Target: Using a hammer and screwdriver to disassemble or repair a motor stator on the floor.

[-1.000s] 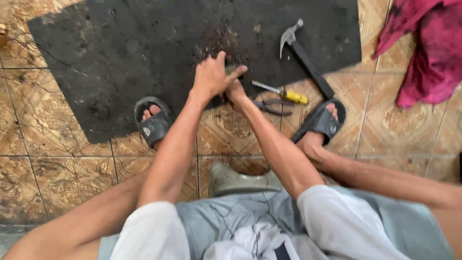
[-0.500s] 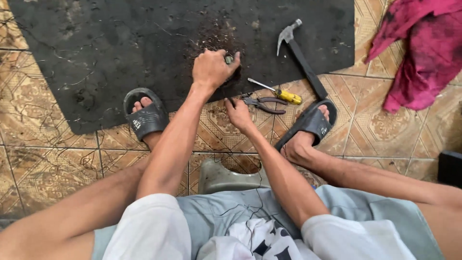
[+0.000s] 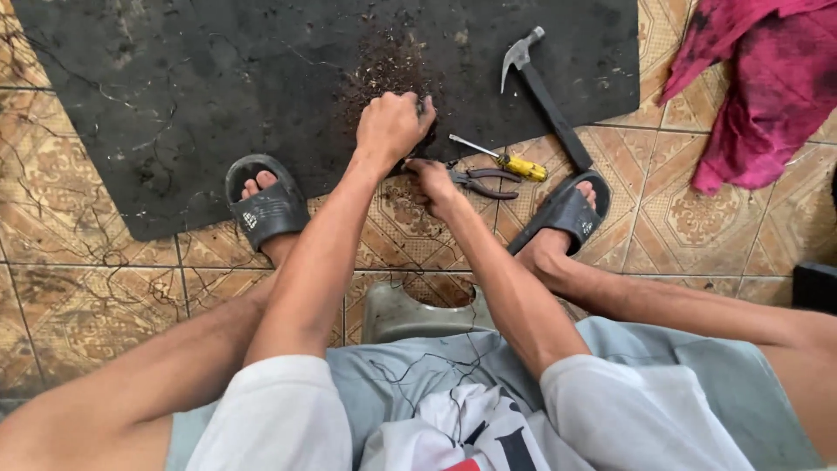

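Observation:
My left hand [image 3: 392, 126] is closed in a fist on the near edge of a black rubber mat [image 3: 174, 87], gripping a small dark piece [image 3: 425, 106] beside a patch of brown debris [image 3: 388, 61]. My right hand [image 3: 433, 180] lies just below it on the tiled floor with fingers curled, its fingertips hidden under the left hand. It touches the handles of dark pliers [image 3: 481, 180]. A yellow-handled screwdriver [image 3: 514, 163] lies right of the pliers. A claw hammer [image 3: 545, 92] rests across the mat's edge.
My feet in black sandals [image 3: 266, 209] [image 3: 567, 214] rest on patterned brown tiles either side of the hands. I sit on a low grey stool [image 3: 401, 314]. A crumpled red cloth [image 3: 767, 87] lies at the upper right, and a dark object [image 3: 815, 286] sits at the right edge.
My left hand went from fingers spread on the mat to a closed fist. My right hand drew back from beside it to the floor by the pliers.

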